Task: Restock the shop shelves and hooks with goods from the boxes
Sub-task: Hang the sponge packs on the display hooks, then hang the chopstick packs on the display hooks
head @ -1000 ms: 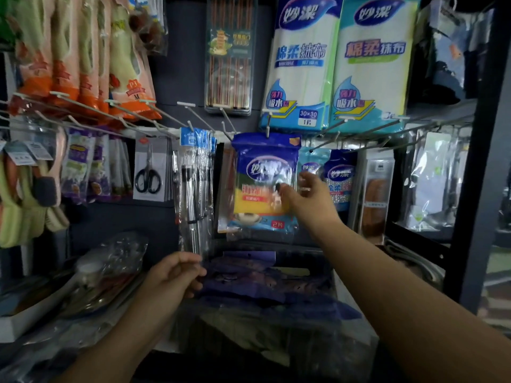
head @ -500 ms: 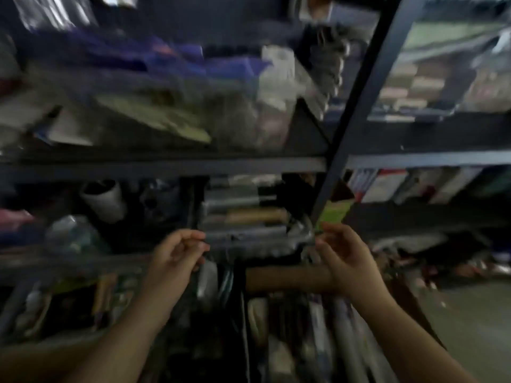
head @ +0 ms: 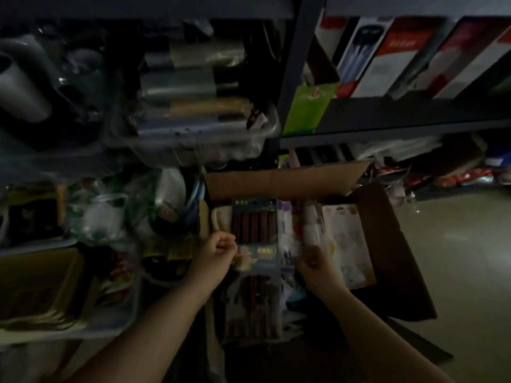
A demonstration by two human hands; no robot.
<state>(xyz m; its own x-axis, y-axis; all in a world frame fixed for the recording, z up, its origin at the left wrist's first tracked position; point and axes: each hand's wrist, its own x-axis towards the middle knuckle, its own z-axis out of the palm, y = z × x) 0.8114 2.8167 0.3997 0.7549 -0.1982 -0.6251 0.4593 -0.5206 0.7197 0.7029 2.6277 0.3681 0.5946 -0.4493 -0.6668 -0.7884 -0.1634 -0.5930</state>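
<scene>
An open cardboard box [head: 282,179] of goods stands on the floor below me. In it lies a long pack of dark chopsticks [head: 254,230] with a blue label, next to a white tube-shaped packet [head: 311,225] and flat printed packets [head: 345,244]. My left hand [head: 218,251] is curled tight against the chopstick pack's left edge; the dim light hides whether it pinches the pack. My right hand [head: 316,265] curls round the lower end of the white packet.
A dark metal shelf upright [head: 293,78] rises behind the box. Boxed goods [head: 387,56] stand on the right shelf. A clear bin of rolls [head: 193,106] sits on the left shelf. Bins and bagged goods [head: 110,217] crowd the floor on the left. Bare floor [head: 456,244] lies to the right.
My view has dropped from the hanging hooks to the box on the floor. Both hands came down from the hooks and now reach into the box.
</scene>
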